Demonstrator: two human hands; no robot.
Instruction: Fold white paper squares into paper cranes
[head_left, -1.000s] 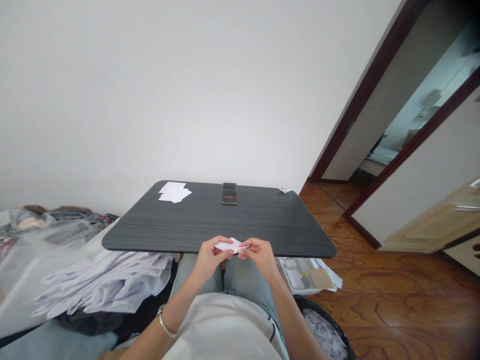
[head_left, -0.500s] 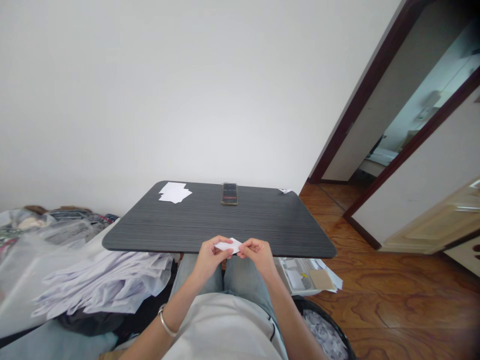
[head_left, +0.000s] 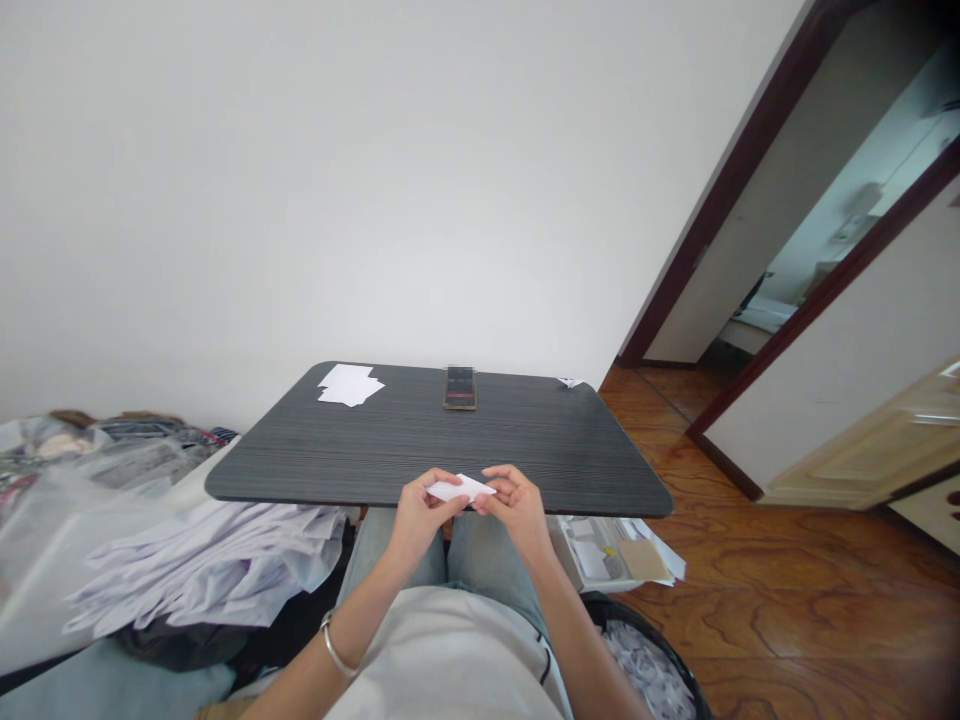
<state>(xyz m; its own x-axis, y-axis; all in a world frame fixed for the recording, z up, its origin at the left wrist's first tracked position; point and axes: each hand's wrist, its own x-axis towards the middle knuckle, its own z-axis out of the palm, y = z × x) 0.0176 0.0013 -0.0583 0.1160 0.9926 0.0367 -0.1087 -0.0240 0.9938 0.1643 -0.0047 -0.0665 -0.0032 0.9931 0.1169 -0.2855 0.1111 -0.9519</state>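
Note:
A small folded piece of white paper (head_left: 459,488) is held between both hands at the near edge of a dark grey table (head_left: 420,445). My left hand (head_left: 420,515) pinches its left end with thumb and fingers closed. My right hand (head_left: 514,505) holds the right end, its fingers curled around the paper. A silver bracelet (head_left: 334,648) sits on my left wrist.
On the far side of the table lie a few white paper sheets (head_left: 347,384), a phone (head_left: 459,387) and a tiny folded paper (head_left: 570,381). A heap of white paper (head_left: 210,565) lies to the left. A box of papers (head_left: 611,550) and a dark bin (head_left: 652,665) stand on the right.
Both hands have shifted slightly up and the paper now lies flatter, its right tip sticking out further; the fingers of my right hand have loosened a little.

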